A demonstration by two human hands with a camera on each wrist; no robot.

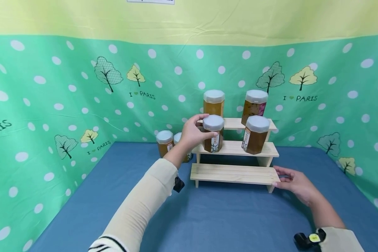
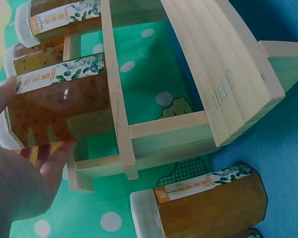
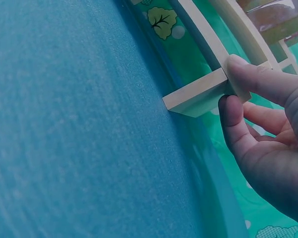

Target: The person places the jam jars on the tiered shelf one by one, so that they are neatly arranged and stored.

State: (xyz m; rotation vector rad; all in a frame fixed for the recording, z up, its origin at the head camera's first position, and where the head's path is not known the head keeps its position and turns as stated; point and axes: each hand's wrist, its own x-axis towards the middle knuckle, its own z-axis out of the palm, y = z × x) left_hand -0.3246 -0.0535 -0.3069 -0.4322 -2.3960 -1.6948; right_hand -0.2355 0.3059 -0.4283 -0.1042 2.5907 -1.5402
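My left hand (image 1: 193,133) grips a honey jar (image 1: 213,134) with a white lid, thumb on one side and fingers on the other. That jar stands upright at the left end of the middle step of a three-tier wooden display stand (image 1: 234,173). In the left wrist view, amber contents and a floral label show on the held jar (image 2: 64,106). My right hand (image 1: 299,185) pinches the right end of the stand's lowest step; in the right wrist view the thumb and fingers (image 3: 268,84) meet the corner of the board.
Another jar (image 1: 256,134) stands right on the middle step. Two jars, one amber (image 1: 214,101) and one darker (image 1: 254,106), stand on the top step. Left of the stand, jars (image 1: 164,142) sit on the blue tablecloth (image 1: 226,217). A green dotted curtain (image 1: 163,77) hangs behind.
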